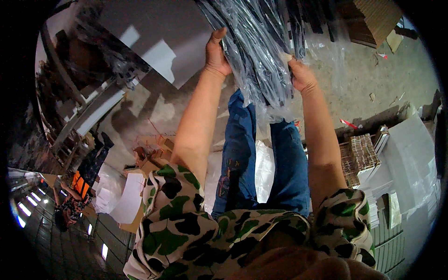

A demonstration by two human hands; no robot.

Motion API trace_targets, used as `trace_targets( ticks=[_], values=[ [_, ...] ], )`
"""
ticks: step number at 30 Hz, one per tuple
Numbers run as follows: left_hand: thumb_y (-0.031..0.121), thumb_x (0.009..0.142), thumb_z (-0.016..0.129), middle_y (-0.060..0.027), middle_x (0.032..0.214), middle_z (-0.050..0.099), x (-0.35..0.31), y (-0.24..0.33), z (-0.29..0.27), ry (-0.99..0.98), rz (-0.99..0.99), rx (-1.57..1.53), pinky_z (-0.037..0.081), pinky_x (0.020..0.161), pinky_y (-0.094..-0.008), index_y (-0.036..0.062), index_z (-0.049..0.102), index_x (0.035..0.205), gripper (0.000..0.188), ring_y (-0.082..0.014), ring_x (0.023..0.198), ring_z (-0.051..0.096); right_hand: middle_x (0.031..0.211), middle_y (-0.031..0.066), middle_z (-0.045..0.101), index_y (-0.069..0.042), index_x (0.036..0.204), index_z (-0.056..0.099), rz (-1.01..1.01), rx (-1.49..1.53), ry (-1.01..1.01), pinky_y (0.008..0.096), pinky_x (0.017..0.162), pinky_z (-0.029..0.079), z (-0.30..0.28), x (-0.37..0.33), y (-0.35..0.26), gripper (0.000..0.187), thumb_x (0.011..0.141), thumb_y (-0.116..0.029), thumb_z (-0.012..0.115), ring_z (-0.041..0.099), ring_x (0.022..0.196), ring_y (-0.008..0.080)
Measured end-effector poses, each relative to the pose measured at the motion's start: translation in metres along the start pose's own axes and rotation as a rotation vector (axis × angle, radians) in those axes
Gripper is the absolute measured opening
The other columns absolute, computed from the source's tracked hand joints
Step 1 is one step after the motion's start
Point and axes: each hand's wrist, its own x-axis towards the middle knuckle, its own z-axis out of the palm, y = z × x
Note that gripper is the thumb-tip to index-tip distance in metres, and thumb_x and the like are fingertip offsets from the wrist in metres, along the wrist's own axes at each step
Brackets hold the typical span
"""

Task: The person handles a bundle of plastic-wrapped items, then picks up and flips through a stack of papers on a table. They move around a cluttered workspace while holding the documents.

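Observation:
A thick bundle of long dark strips in clear plastic wrap [254, 51] hangs in front of me, its near end crumpled above my knees. My left hand [217, 56] is closed against the bundle's left side, thumb up along the edge. On the other side my right hand [301, 73] grips the wrap lower down. The undersides of both hands' grips are hidden by the plastic. More dark wrapped strips [298, 28] lie just beyond, to the right.
A grey panel [158, 28] with white patches is at the far left. Corrugated cardboard [373, 21] stands far right. Stacked pieces [364, 154] and a plastic-covered stack [410, 158] sit at right. Cartons [156, 154] lie left; another person [74, 198] is further left.

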Motion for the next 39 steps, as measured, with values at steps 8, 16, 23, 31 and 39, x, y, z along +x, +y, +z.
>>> trace_targets(
  ticks=[8,16,23,31,39],
  values=[
    [0.032,0.067,0.066,-0.0097,0.098,0.062,-0.003,-0.002,0.005,0.124,0.088,0.026,0.046,0.083,-0.0408,0.0051,0.057,0.105,0.047,-0.0284,0.089,0.058,0.102,0.0047,0.062,-0.003,0.108,0.058,0.045,-0.004,-0.039,0.0284,0.086,0.046,-0.048,-0.004,-0.01,0.031,0.082,-0.02,0.062,0.058,0.094,0.0146],
    [0.034,0.07,0.063,-0.0098,0.099,0.063,-0.002,0.003,-0.001,0.03,0.005,-0.039,0.047,0.082,-0.0416,0.0064,0.057,0.105,0.045,-0.029,0.089,0.059,0.103,0.0052,0.061,-0.003,0.107,0.059,0.057,0.021,-0.021,0.0295,0.086,0.046,-0.039,-0.008,-0.025,0.029,0.081,-0.016,0.063,0.059,0.094,0.0153],
    [0.03,0.068,0.066,-0.0108,0.098,0.062,-0.009,0.007,0.0,0.041,0.011,-0.003,0.046,0.083,-0.0416,0.004,0.056,0.104,0.046,-0.0281,0.09,0.058,0.099,0.0067,0.064,-0.001,0.101,0.062,0.169,-0.261,-0.083,0.0306,0.088,0.042,-0.005,-0.013,-0.041,0.034,0.072,-0.016,0.07,0.057,0.095,0.0164],
    [0.005,0.061,0.075,-0.0094,0.1,0.061,-0.009,-0.003,-0.004,0.009,-0.044,0.171,0.048,0.082,-0.0379,0.0032,0.058,0.103,0.045,-0.0239,0.091,0.059,0.103,0.0076,0.061,0.0,0.116,0.052,0.128,-0.317,-0.081,0.0312,0.089,0.043,0.031,-0.01,-0.021,0.051,0.071,-0.013,0.072,0.056,0.098,0.0169],
    [0.003,0.051,0.081,-0.0108,0.091,0.063,-0.014,-0.012,0.013,0.297,0.385,0.678,0.052,0.073,-0.0329,-0.0006,0.056,0.096,0.052,-0.021,0.081,0.062,0.099,0.0053,0.062,-0.002,0.111,0.055,0.143,-0.139,-0.15,0.0286,0.08,0.047,0.051,-0.024,-0.017,0.043,0.072,-0.009,0.071,0.06,0.085,0.0144]
  ],
)
